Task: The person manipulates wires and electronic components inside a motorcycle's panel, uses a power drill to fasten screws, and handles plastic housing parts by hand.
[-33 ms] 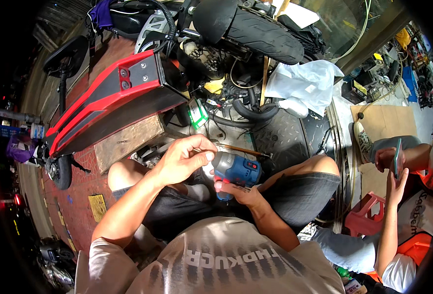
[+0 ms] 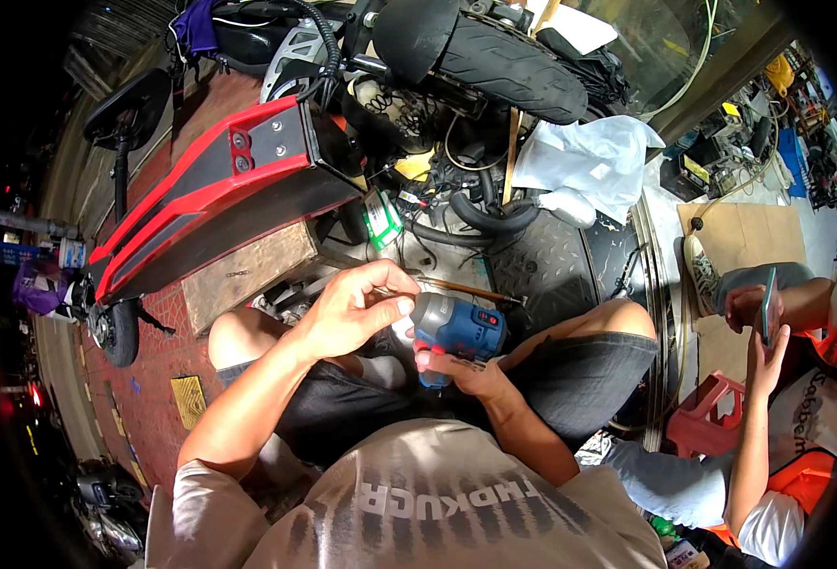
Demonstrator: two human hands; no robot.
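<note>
I sit cross-legged, holding a blue and black cordless drill [image 2: 471, 330] over my lap. My right hand [image 2: 461, 370] is closed round its handle beneath the body. My left hand [image 2: 362, 308] is at the drill's nose, thumb and fingers curled together; whatever they pinch is hidden or too small to name. Beyond the drill lie a thin orange rod [image 2: 471, 289], a green and white packet [image 2: 382, 224] and black hoses [image 2: 480, 216]. Up and to the left, a red and black scooter deck [image 2: 215, 190] stands near a wooden block [image 2: 238, 275].
A black tyre [image 2: 509, 76] and translucent plastic bag [image 2: 584, 161] are at the top. At right, a co-worker [image 2: 807, 427] in an orange vest holds a phone [image 2: 770, 305] beside a red stool [image 2: 693, 427] and cardboard [image 2: 741, 237]. Clutter [image 2: 750, 123] fills the upper right.
</note>
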